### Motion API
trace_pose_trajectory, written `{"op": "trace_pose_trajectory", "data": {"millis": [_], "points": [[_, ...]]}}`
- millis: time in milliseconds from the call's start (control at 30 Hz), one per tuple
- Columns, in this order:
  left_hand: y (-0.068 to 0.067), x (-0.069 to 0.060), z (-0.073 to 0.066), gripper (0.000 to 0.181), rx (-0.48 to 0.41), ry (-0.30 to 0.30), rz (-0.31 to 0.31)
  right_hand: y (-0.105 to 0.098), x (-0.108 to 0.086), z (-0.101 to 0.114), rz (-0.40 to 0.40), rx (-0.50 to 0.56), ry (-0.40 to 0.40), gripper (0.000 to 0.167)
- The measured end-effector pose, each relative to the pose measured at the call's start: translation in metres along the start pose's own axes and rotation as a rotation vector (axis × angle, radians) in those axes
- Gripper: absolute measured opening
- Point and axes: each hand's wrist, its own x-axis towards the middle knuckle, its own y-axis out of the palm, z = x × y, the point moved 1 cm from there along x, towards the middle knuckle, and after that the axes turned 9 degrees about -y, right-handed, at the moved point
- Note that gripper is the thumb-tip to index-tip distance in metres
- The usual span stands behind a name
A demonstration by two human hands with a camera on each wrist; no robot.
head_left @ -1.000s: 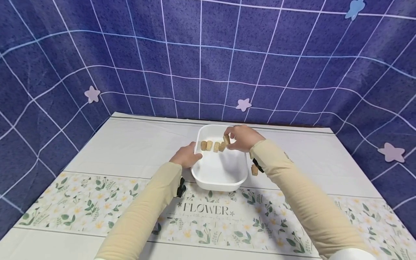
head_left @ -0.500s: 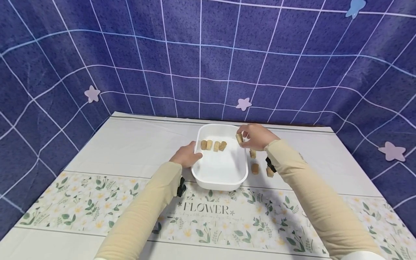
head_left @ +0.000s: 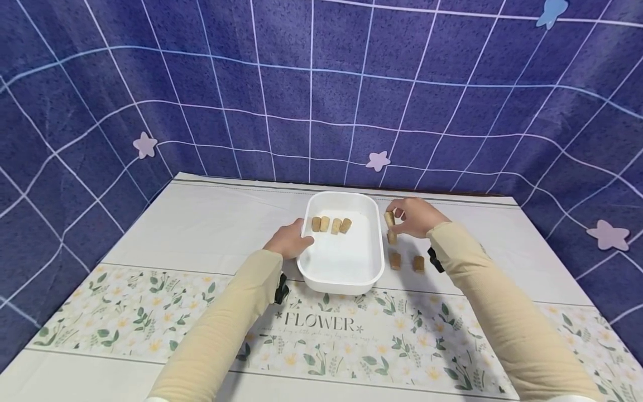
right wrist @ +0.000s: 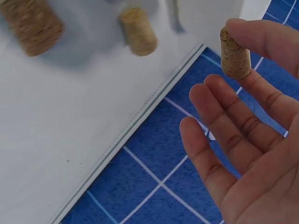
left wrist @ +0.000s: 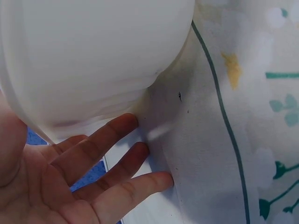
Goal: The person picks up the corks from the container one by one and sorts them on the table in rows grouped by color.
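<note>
A white plastic tub (head_left: 341, 262) stands on the table. My left hand (head_left: 289, 240) holds its left side, thumb over the rim; in the left wrist view the other fingers (left wrist: 100, 140) spread along the outside near the base. Inside the tub lies a row of several corks (head_left: 336, 226). Just outside its right rim, my right hand (head_left: 417, 216) pinches a cork (right wrist: 235, 56) by its two ends between thumb and a finger. Below that hand one cork (head_left: 392, 238) is on the table, with two more corks, one (head_left: 396, 261) beside the tub and another (head_left: 419, 264) farther right.
A white tablecloth (head_left: 211, 223) with a floral band (head_left: 150, 312) covers the table. Behind the table's far edge hangs a blue curtain (head_left: 281, 100) with a grid pattern and stars.
My right hand has carried the pinched cork rightward, from over the tub to outside its right rim. Corks on the table have come into view. The left hand and tub stay put.
</note>
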Motion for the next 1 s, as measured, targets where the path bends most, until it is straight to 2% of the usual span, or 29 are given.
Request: {"op": "trace_pose_trajectory", "data": {"millis": [267,433,733,1000], "points": [[0.001,0.000,0.000,0.061,-0.004,-0.003,0.003,0.003,-0.009,-0.012,0.052,-0.006,0.064,0.041],[0.001,0.001,0.000,0.062,-0.010,0.002,0.003,0.006,-0.016,-0.018,0.058,0.010,0.115,0.041],[0.000,0.001,0.001,0.063,-0.013,0.005,0.000,0.017,-0.023,-0.041,0.044,0.005,0.138,0.040],[0.000,0.002,0.001,0.062,-0.008,0.007,-0.001,0.022,-0.025,-0.046,0.069,0.003,0.164,0.040]]}}
